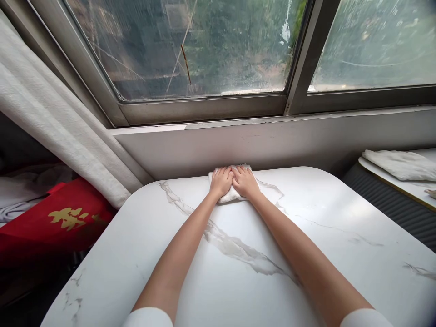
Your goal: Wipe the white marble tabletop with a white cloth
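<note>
A folded white cloth (233, 195) lies at the far edge of a white table with grey-brown marble veins (112, 268). Both my arms reach straight out to it. My left hand (221, 181) rests palm down on the cloth's left part, fingers stretched forward. Beside it, my right hand (245, 182) presses flat on the right part, also with extended fingers. The two hands touch or nearly touch at the thumbs and index fingers. The cloth's middle is hidden beneath them, while its borders show around the hands.
Past the table's far edge stand a low wall and sill (218, 145) under a sliding window (204, 108). A pale curtain (64, 118) hangs at left, near a red bag (57, 218) with gold print. On the right, another white cloth (402, 164) lies on a ribbed dark cabinet's top.
</note>
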Demonstrator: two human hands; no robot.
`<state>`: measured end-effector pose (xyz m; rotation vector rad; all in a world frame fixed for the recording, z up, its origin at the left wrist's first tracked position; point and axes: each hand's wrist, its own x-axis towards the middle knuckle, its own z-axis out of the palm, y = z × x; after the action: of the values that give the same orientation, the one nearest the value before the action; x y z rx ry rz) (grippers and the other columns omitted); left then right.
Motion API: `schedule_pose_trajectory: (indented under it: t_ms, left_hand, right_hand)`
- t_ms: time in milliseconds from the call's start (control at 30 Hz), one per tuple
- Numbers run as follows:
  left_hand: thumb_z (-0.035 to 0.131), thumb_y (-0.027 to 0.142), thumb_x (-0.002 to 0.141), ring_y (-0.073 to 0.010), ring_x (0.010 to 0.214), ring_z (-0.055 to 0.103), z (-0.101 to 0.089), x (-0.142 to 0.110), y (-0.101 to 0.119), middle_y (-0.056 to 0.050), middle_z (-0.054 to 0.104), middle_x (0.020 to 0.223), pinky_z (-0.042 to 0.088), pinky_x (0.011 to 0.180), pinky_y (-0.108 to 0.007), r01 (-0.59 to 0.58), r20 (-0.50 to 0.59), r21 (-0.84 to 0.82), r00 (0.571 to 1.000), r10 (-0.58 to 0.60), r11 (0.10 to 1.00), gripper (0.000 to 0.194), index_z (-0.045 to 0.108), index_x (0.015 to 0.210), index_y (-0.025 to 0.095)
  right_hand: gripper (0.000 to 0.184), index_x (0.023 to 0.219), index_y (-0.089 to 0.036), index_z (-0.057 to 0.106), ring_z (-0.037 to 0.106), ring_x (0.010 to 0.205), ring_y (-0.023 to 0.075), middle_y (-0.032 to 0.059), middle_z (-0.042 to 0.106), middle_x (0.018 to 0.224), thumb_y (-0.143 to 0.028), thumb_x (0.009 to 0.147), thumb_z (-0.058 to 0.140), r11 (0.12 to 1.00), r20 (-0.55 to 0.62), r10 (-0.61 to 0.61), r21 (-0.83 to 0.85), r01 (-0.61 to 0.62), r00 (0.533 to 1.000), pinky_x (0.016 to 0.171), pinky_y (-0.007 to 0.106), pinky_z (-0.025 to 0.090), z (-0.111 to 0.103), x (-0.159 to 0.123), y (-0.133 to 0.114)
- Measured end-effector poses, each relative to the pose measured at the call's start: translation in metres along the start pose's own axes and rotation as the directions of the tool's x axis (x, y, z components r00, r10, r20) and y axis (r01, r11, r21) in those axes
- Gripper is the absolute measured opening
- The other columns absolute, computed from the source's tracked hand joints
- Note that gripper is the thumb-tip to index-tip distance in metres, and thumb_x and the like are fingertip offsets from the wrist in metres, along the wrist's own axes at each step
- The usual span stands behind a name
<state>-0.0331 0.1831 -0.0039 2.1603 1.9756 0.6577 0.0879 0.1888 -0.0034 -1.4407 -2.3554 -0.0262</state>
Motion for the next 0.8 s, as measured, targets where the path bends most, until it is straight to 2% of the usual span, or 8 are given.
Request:
schedule_pose_trajectory:
  t_ms: [200,367,467,600,800]
  left_hand:
    - [0.025,0.033,0.099,-0.0220,0.139,0.031,-0.001,-0.020,0.005,-0.007,0.042,0.148,0.017,0.116,-0.047,0.046,-0.013,-0.007,0.999,-0.046,0.999,0.045,0.045,0.137,0.020]
    - [0.021,0.036,0.100,-0.0204,0.141,0.027,-0.011,-0.057,0.010,-0.007,0.037,0.151,0.014,0.117,-0.044,0.050,0.024,-0.019,0.998,-0.049,0.999,0.048,0.042,0.140,0.020]
    - [0.020,0.039,0.100,-0.0200,0.142,0.026,-0.019,-0.092,0.012,-0.007,0.037,0.151,0.015,0.117,-0.044,0.010,0.048,-0.019,0.999,-0.009,1.000,0.050,0.041,0.141,0.019]
    - [0.019,0.039,0.100,-0.0204,0.142,0.025,-0.030,-0.150,0.015,-0.005,0.037,0.151,0.017,0.117,-0.047,-0.051,0.061,-0.017,0.997,0.052,0.999,0.050,0.040,0.142,0.022]
    - [0.023,0.034,0.100,-0.0215,0.143,0.023,-0.051,-0.237,0.018,-0.004,0.034,0.152,0.018,0.118,-0.050,-0.100,0.088,-0.006,0.991,0.101,0.995,0.049,0.034,0.146,0.023]
  right_hand:
    - [0.050,0.141,-0.012,0.044,0.032,0.138,0.0254,0.0131,0.041,0.148,-0.024,0.093,0.032,1.000,0.052,-0.004,0.020,0.003,0.999,0.112,0.041,0.019,-0.004,-0.015,-0.004]
    - [0.049,0.140,-0.014,0.046,0.029,0.140,0.0234,0.0116,0.039,0.149,-0.028,0.094,0.034,0.988,0.084,0.033,0.145,-0.045,0.996,0.114,0.040,0.017,-0.016,-0.045,-0.020]
    - [0.049,0.137,-0.016,0.049,0.026,0.141,0.0204,0.0092,0.037,0.150,-0.025,0.091,0.038,0.959,0.119,0.059,0.269,-0.089,0.991,0.116,0.039,0.015,-0.025,-0.076,-0.032]
    - [0.055,0.139,-0.016,0.046,0.018,0.144,0.0188,0.0081,0.031,0.153,-0.021,0.084,0.043,0.914,0.197,0.047,0.387,-0.121,0.979,0.117,0.042,0.010,-0.037,-0.129,-0.051]
    - [0.071,0.148,-0.023,0.031,-0.001,0.145,0.0195,0.0023,0.011,0.158,-0.024,0.079,0.048,0.808,0.340,-0.091,0.575,-0.131,0.936,0.117,0.051,0.000,-0.056,-0.206,-0.083]
